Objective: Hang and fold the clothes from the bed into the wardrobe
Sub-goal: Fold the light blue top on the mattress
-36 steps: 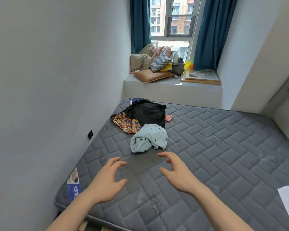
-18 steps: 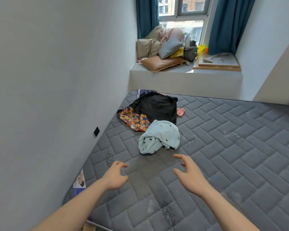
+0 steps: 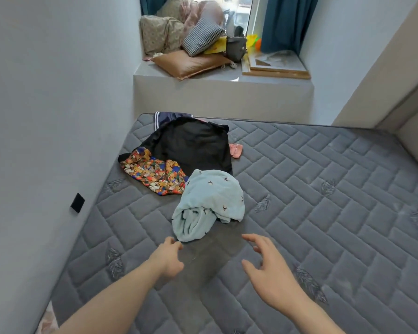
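Two bare hands reach out over a grey quilted mattress (image 3: 323, 201) toward a small heap of clothes near its far left corner. Left hand (image 3: 167, 259) hovers just short of the nearest garment, a crumpled pale blue top (image 3: 210, 206) with small dark marks; its fingers are loosely curled and hold nothing, and the fingertips lie close beside the top's near edge, though whether they touch it cannot be told. Right hand (image 3: 268, 271) is spread with fingers apart and slightly bent, holding nothing, a little to the right of and nearer than the blue top. Behind the blue top lies a black garment (image 3: 191, 143) spread fairly flat, and a bright patterned cloth (image 3: 152, 172) in orange, blue and yellow lies at its left, partly under its edge. A navy piece with white stripes (image 3: 169, 115) shows from under the black garment's far side, right at the mattress edge, and a small pink item (image 3: 235, 150) lies just beside the black garment on its right. Beyond the mattress a grey window ledge (image 3: 222, 92) carries a brown cushion (image 3: 191, 63), a checked pillow (image 3: 203, 36), bundled bedding (image 3: 164, 32), a grey bag (image 3: 237, 45) and a flat framed panel (image 3: 275, 66). Teal curtains (image 3: 282, 22) hang at the window. A black wall plate (image 3: 77, 202) sits on the left wall beside the mattress.
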